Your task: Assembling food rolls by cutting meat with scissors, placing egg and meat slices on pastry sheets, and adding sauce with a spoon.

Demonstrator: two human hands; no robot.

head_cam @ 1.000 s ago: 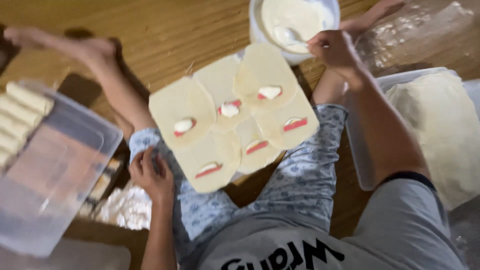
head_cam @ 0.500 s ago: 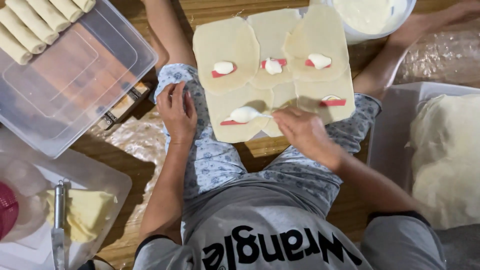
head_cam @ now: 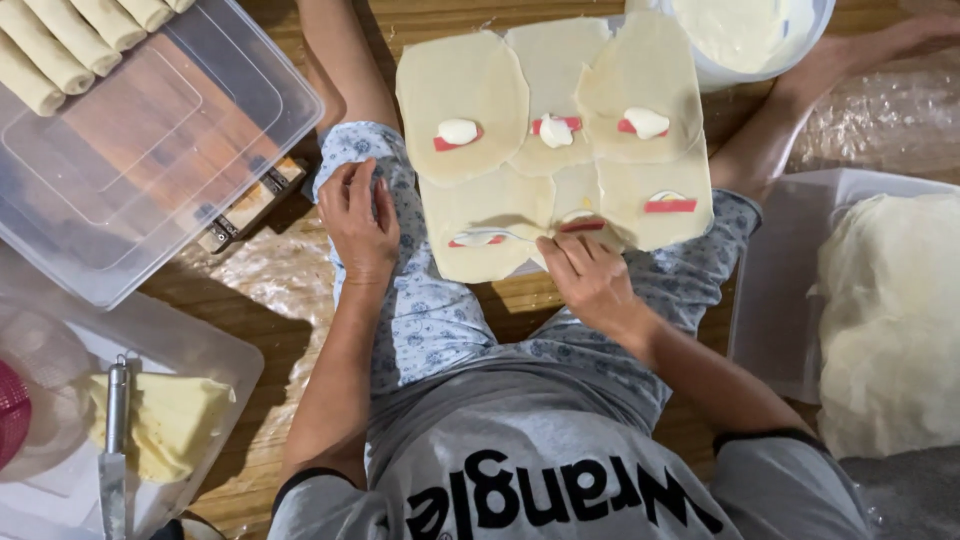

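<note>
Pale, thin round dough wrappers (head_cam: 470, 215) lie on the lap, at twelve o'clock from the body. Right hand (head_cam: 590, 275) fingers pinch a small spreader over one; pushing hard could tear it. Left hand (head_cam: 358, 218) rests flat, fingers together.

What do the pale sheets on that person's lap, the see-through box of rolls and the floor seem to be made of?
The pale sheets look like thin, soft dough wrappers: matte, cream, limp at the edges, one bending under the right hand. The see-through box seems to be clear, glossy plastic, since the floor shows through it. The floor looks like wood, brown with visible grain. The left hand rests on printed fabric, probably cotton.
</note>
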